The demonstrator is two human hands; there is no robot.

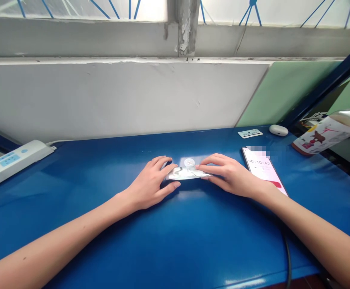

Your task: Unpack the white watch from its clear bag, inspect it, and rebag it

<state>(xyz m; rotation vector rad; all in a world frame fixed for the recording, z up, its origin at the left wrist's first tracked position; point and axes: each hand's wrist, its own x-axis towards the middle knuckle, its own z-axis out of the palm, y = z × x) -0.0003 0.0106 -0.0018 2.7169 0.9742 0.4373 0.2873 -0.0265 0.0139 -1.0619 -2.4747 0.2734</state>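
A small clear plastic packet [187, 174] with white contents lies at the middle of the blue table, with a round pale sticker [189, 162] on its far side. My right hand [229, 174] has the packet's right end between thumb and fingers. At the left end is my left hand [152, 182], its fingers curved against or just beside the plastic. Its thumb is stretched out apart from the fingers, along the near side. What exactly is inside the packet is too small to make out.
A phone [263, 168] showing a timer lies right of my right hand. Behind it are a card [249, 133] and a white earbud case [278, 130]. A tilted drink bottle [328, 132] is at the right, a white power strip [17, 160] at the left. A dark cable [287, 253] hangs near the front.
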